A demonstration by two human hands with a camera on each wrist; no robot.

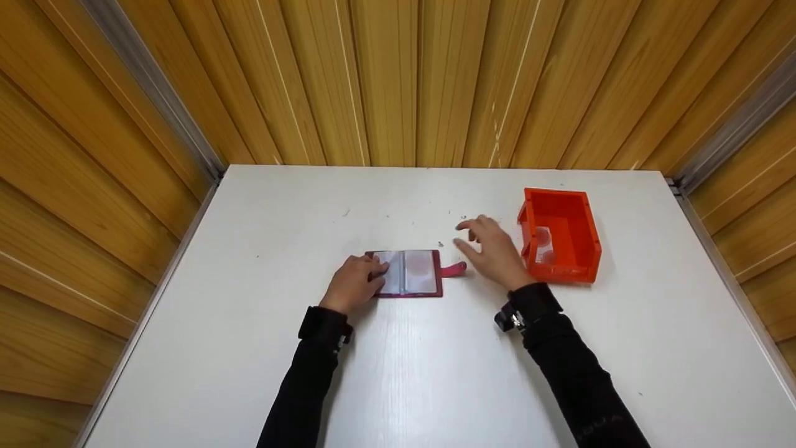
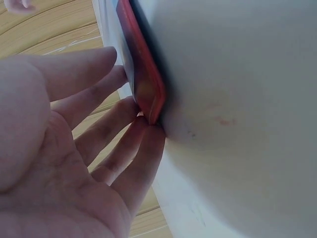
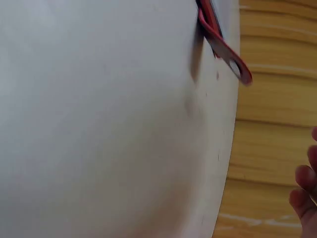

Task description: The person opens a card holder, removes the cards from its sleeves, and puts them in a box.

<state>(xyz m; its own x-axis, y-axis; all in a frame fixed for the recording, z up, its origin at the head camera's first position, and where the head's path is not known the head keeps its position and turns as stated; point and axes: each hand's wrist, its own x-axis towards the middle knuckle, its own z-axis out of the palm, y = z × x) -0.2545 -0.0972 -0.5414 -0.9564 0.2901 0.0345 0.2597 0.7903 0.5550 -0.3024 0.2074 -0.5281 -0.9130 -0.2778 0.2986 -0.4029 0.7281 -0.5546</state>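
A small dark red card holder (image 1: 420, 272) lies unfolded on the white table, its clear sleeves facing up. Its pink-red strap with a metal snap (image 3: 235, 66) sticks out to the right. My left hand (image 1: 356, 281) rests on the left side of the holder; in the left wrist view its fingers (image 2: 143, 163) touch the cover's edge and corner. Between the holder and the bin, my right hand (image 1: 495, 252) hovers with nothing in it, thumb and fingers apart. Only its fingertips show at the edge of the right wrist view.
An orange-red plastic bin (image 1: 567, 218) stands on the right of the table (image 1: 249, 373). Inside, against its left wall, is a pale, see-through card-like piece (image 1: 544, 244). Wood-patterned panels (image 1: 392, 81) enclose the table at the back and both sides.
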